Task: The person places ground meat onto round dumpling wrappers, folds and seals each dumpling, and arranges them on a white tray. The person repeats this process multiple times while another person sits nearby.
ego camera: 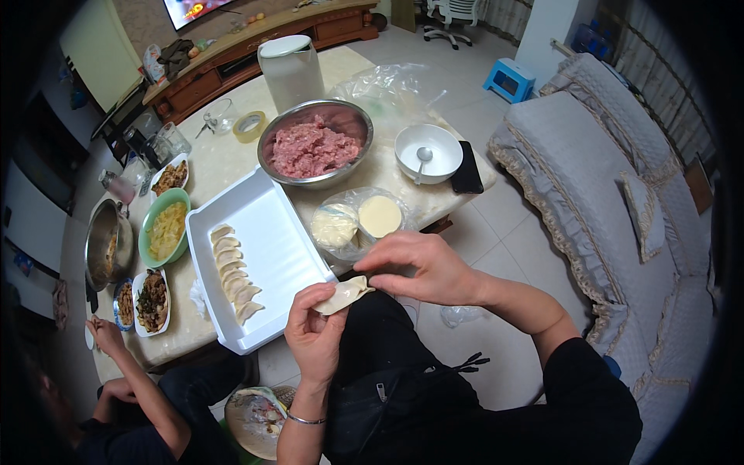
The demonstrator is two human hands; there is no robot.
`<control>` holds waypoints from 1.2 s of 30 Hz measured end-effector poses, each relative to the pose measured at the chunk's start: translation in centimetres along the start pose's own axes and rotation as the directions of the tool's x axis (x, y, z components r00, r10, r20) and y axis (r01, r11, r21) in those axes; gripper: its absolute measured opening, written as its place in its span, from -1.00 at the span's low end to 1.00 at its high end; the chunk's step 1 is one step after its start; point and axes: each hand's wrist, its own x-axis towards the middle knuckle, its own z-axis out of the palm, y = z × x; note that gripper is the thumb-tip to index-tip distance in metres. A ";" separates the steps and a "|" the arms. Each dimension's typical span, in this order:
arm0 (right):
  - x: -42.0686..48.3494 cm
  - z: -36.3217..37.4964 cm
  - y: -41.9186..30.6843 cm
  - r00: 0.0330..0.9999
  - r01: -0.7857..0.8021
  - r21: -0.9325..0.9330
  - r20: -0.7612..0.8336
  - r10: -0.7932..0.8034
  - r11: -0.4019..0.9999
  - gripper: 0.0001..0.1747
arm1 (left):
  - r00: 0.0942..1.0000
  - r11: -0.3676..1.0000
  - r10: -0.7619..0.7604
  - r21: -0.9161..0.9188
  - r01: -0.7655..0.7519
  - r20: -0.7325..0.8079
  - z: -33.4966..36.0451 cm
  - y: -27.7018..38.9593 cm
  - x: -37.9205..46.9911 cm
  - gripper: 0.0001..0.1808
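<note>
My left hand (pixel 318 325) holds a folded dumpling (pixel 344 295) between thumb and fingers, above my lap. My right hand (pixel 427 268) is at the dumpling's right end, its thumb tip close to the wrapper's edge and its index finger apart from the thumb. Whether that thumb touches the dough I cannot tell. Several finished dumplings (pixel 231 270) lie in an overlapping row along the left side of a white plastic tray (pixel 279 232). Round dough wrappers (pixel 379 216) sit stacked in a clear plastic bag. Behind them, a steel bowl (pixel 363 152) contains raw minced meat (pixel 314 148).
A white bowl (pixel 407 152) with a spoon (pixel 424 156) stands beside a black phone (pixel 467 168). A pitcher (pixel 293 75) and tape roll (pixel 250 127) are farther back. At left are cooked dishes, a green bowl (pixel 185 215) and another person's hand (pixel 106 335). A waste bin (pixel 250 427) stands below.
</note>
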 end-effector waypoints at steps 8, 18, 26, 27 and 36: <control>0.5 -0.8 0.2 0.962 -0.024 -0.135 0.265 0.060 0.991 -0.82 | 0.990 0.994 -0.097 0.052 0.092 0.102 0.0 0.4 0.0 -0.71; 0.1 -0.5 1.5 0.842 -0.520 0.344 0.362 0.401 0.782 -0.84 | 0.975 0.989 -0.125 0.106 0.107 0.185 0.1 0.3 0.0 -0.68; -2.0 0.7 0.6 0.912 -0.399 0.296 0.036 0.408 0.868 -0.84 | 0.989 0.993 -0.116 0.046 0.113 0.089 0.7 0.2 0.0 -0.66; -2.2 0.9 0.7 0.955 -0.295 0.172 0.011 0.298 0.940 -0.83 | 0.990 0.992 -0.123 0.037 0.121 0.074 0.7 0.2 0.0 -0.66; -3.0 2.3 1.1 0.999 -0.007 -0.183 -0.045 -0.002 0.983 -0.85 | 0.992 0.991 -0.129 0.040 0.129 0.005 0.9 -0.3 -0.2 -0.67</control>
